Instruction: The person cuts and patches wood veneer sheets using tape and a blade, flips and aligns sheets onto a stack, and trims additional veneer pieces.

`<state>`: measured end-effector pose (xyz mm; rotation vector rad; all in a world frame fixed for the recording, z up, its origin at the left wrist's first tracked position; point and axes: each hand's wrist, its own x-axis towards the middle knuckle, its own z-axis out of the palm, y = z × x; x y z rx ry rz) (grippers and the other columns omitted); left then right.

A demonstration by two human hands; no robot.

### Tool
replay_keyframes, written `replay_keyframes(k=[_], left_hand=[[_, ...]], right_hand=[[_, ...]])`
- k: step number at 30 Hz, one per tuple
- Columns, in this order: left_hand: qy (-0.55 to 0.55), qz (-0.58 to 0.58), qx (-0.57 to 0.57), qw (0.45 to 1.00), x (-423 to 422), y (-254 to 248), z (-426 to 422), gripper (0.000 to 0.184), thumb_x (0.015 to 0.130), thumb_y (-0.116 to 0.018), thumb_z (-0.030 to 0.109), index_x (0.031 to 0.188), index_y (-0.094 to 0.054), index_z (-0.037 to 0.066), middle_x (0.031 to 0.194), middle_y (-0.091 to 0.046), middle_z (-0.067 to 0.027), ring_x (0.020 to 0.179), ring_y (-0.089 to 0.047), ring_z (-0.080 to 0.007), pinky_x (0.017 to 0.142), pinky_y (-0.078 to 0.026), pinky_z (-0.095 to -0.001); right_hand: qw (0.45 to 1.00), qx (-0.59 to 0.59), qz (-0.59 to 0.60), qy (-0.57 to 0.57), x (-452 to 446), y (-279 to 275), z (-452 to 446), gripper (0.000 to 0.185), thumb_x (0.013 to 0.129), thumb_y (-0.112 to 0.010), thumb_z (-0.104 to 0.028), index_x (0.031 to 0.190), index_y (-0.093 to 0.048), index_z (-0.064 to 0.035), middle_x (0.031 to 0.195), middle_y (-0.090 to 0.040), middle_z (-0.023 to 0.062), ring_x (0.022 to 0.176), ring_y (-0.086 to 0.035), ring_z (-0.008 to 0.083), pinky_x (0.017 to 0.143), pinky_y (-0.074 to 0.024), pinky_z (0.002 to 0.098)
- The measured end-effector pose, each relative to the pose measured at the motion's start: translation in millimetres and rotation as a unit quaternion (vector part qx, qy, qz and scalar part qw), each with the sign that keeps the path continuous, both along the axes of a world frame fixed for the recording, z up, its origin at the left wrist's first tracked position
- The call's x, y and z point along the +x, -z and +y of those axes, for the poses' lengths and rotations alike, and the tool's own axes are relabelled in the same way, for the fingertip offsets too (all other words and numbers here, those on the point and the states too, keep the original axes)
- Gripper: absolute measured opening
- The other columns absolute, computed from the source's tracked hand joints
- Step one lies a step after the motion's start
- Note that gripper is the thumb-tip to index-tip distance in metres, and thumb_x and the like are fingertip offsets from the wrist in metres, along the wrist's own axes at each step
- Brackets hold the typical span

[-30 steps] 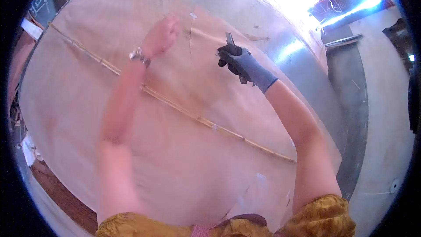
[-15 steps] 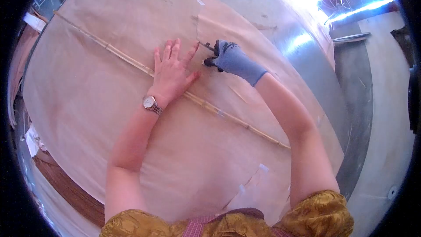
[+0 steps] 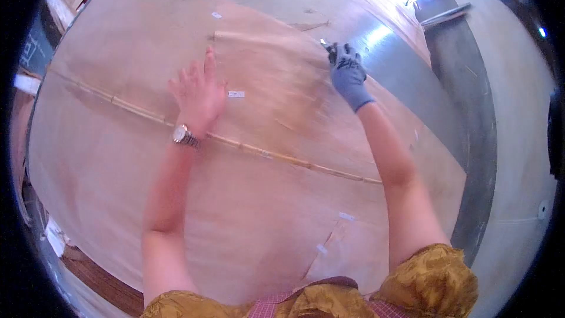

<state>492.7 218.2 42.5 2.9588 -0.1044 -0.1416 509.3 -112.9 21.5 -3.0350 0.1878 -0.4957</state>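
My left hand (image 3: pixel 199 97), bare and with a watch on the wrist, lies flat with fingers spread on a large thin brown sheet (image 3: pixel 106 159) that looks like wood veneer. Its index fingertip is near the corner of a seam in the sheet. A white tape strip (image 3: pixel 236 94) is stuck just right of the hand. My right hand (image 3: pixel 348 70), in a grey-blue glove, is closed around a small knife (image 3: pixel 325 43); only its bright tip and dark part show. That hand is over the sheet's far right edge. A long bamboo stick (image 3: pixel 276 158) crosses the sheet, passing by my left wrist.
Shiny grey metal surface (image 3: pixel 406 65) borders the sheet at the back and right. More tape pieces (image 3: pixel 346 216) sit on a seam near me. A thin sliver (image 3: pixel 312 25) lies past the far edge. Brown stacked sheets (image 3: pixel 100 277) are at lower left.
My right hand has moved right, away from my left hand, taking the knife along. The tape strip beside my left hand now shows fully. The view has shifted.
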Motion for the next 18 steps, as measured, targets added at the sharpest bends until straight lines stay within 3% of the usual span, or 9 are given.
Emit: replay_keyframes(k=[3,5,6,9,12,15,17,18], left_hand=[[0.143,-0.230,-0.058,0.961,40,60,-37,0.068,0.093,-0.055,0.031,0.151,-0.022,0.017,0.149,-0.035,-0.0135,0.139,-0.030,-0.0324,0.111,-0.019,-0.0610],[0.210,-0.169,-0.065,0.961,63,47,-76,0.064,0.094,-0.053,0.027,0.150,-0.024,0.018,0.152,-0.031,-0.0107,0.139,-0.031,-0.0307,0.111,-0.023,-0.0583],[0.242,-0.138,-0.067,0.958,70,41,-95,0.062,0.095,-0.052,0.024,0.150,-0.026,0.018,0.154,-0.029,-0.0094,0.139,-0.032,-0.0299,0.111,-0.025,-0.0570],[0.270,-0.207,-0.086,0.936,96,52,-132,0.062,0.094,-0.054,0.024,0.150,-0.026,0.020,0.152,-0.033,-0.0086,0.139,-0.034,-0.0268,0.112,-0.024,-0.0569],[0.270,-0.281,-0.040,0.920,98,37,-151,0.047,0.091,-0.059,0.021,0.137,-0.048,0.017,0.136,-0.053,-0.0063,0.131,-0.044,-0.0224,0.113,-0.025,-0.0514],[0.319,-0.235,-0.011,0.918,73,-1,-131,0.020,0.087,-0.062,0.017,0.107,-0.066,0.016,0.107,-0.065,-0.0006,0.117,-0.054,-0.0185,0.113,-0.025,-0.0495],[0.326,-0.330,-0.101,0.880,58,11,-116,0.006,0.084,-0.064,0.014,0.089,-0.067,0.016,0.095,-0.064,0.0012,0.110,-0.058,-0.0179,0.112,-0.025,-0.0497],[0.328,-0.376,-0.147,0.854,51,17,-110,0.004,0.082,-0.066,0.013,0.081,-0.068,0.015,0.089,-0.063,0.0022,0.106,-0.060,-0.0176,0.112,-0.026,-0.0498]], right_hand=[[0.992,-0.069,0.089,0.063,10,11,-48,0.024,0.092,-0.055,-0.029,0.107,-0.062,-0.0120,0.114,-0.060,0.0148,0.111,-0.054,0.0367,0.086,-0.0495,0.0482],[0.988,-0.052,0.134,0.065,12,6,-48,0.023,0.092,-0.054,-0.030,0.107,-0.062,-0.0144,0.113,-0.061,0.0131,0.110,-0.055,0.0364,0.088,-0.0493,0.0475],[0.994,-0.051,0.087,0.051,8,10,-51,0.018,0.090,-0.058,-0.028,0.103,-0.063,-0.0170,0.110,-0.061,0.0121,0.107,-0.055,0.0360,0.085,-0.0500,0.0474],[0.999,-0.032,0.004,0.017,-11,-6,-42,0.017,0.087,-0.063,-0.027,0.100,-0.064,-0.0165,0.105,-0.060,0.0113,0.105,-0.054,0.0347,0.083,-0.0502,0.0481],[0.997,-0.033,-0.054,-0.053,-35,-18,-43,0.017,0.085,-0.067,-0.026,0.097,-0.064,-0.0151,0.104,-0.060,0.0112,0.103,-0.054,0.0335,0.078,-0.0499,0.0474],[0.985,-0.013,-0.137,-0.107,-45,-29,-55,0.019,0.085,-0.068,-0.029,0.096,-0.066,-0.0142,0.102,-0.061,0.0128,0.097,-0.057,0.0340,0.077,-0.0503,0.0455],[0.983,-0.003,-0.168,-0.075,-42,-62,-57,0.021,0.085,-0.068,-0.030,0.097,-0.067,-0.0140,0.101,-0.063,0.0139,0.092,-0.059,0.0343,0.078,-0.0502,0.0449],[0.999,0.021,-0.025,-0.017,-36,-84,-57,0.033,0.084,-0.070,-0.037,0.105,-0.068,-0.0116,0.104,-0.064,0.0172,0.096,-0.061,0.0370,0.085,-0.0498,0.0433]])
